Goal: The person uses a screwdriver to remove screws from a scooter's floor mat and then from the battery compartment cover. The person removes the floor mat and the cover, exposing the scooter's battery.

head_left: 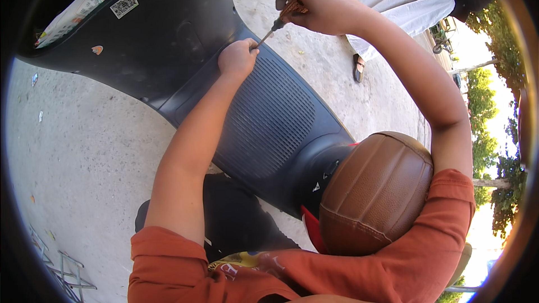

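My right hand is closed around the handle of a screwdriver, orange-brown and dark. Its thin shaft slants down to the left, toward my left hand. That hand rests on the dark footboard of a scooter, near its front corner, with thumb and fingers pinched at the shaft's lower end. What lies between those fingertips, and the screwdriver's tip itself, are hidden. The footboard has a ribbed grip pattern. The scooter's black front panel rises beyond my left hand.
A brown leather scooter seat sits beside my right upper arm. Papers fill the front panel's pocket. Past the scooter, a person in light trousers stands on the concrete ground. Metal frames lie at lower left.
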`<act>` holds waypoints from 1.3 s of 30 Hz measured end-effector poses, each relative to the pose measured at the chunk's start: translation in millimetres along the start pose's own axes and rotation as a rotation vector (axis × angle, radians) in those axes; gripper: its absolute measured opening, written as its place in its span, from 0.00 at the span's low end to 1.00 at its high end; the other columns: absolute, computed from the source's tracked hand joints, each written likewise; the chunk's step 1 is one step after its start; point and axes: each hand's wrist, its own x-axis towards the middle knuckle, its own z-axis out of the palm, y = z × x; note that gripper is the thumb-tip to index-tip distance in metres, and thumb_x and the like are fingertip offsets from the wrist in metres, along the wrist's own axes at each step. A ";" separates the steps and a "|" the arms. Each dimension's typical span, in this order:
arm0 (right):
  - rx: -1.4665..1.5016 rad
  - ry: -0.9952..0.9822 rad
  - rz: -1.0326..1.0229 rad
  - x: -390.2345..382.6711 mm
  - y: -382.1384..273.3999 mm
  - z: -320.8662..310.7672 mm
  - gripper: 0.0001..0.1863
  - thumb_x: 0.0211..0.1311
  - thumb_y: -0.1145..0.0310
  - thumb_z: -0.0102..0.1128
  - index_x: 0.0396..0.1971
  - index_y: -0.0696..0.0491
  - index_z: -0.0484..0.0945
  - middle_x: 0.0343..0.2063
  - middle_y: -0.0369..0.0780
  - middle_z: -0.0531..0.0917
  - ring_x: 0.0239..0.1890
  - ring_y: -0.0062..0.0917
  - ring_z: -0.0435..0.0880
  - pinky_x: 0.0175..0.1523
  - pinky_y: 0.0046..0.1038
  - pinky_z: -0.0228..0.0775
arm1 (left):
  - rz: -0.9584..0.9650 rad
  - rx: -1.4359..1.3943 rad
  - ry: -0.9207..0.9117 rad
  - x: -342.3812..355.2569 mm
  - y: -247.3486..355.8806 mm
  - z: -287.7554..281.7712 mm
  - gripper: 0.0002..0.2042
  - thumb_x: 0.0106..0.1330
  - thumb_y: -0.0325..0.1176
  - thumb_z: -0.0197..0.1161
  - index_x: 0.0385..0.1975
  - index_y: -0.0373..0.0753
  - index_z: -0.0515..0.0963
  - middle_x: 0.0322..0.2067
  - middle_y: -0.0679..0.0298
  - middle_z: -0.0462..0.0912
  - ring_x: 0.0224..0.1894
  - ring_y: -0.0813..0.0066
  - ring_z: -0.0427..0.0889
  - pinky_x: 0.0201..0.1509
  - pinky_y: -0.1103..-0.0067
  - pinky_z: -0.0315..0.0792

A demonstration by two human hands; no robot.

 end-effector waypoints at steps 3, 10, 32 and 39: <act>0.001 0.044 -0.062 0.6 6.8 3.3 0.13 0.57 0.72 0.70 0.42 0.55 0.80 0.38 0.43 0.87 0.45 0.36 0.87 0.49 0.33 0.78 | 0.014 0.025 0.039 -1.5 2.2 0.9 0.11 0.70 0.43 0.62 0.45 0.47 0.84 0.39 0.62 0.88 0.43 0.61 0.86 0.45 0.65 0.78; 0.180 0.201 0.013 5.8 18.7 16.2 0.10 0.56 0.74 0.67 0.38 0.56 0.80 0.28 0.39 0.84 0.34 0.27 0.84 0.40 0.28 0.75 | 0.152 0.172 0.193 2.4 -9.5 19.9 0.12 0.72 0.43 0.59 0.46 0.45 0.80 0.39 0.61 0.87 0.40 0.58 0.87 0.42 0.65 0.79; 0.690 0.493 0.364 10.7 27.0 -31.9 0.08 0.57 0.72 0.60 0.35 0.58 0.74 0.25 0.40 0.84 0.28 0.23 0.85 0.33 0.22 0.74 | -0.484 -1.667 -0.039 -140.6 -40.8 -78.6 0.06 0.72 0.27 0.53 0.38 0.30 0.73 0.37 0.54 0.79 0.32 0.73 0.76 0.29 0.82 0.71; 0.711 0.177 0.164 10.4 -5.4 -12.3 0.11 0.54 0.83 0.56 0.37 0.59 0.71 0.25 0.39 0.80 0.29 0.23 0.84 0.33 0.26 0.79 | -0.774 -1.501 0.371 -228.8 -102.2 -105.7 0.06 0.66 0.21 0.50 0.36 0.28 0.75 0.37 0.54 0.79 0.34 0.73 0.75 0.32 0.81 0.71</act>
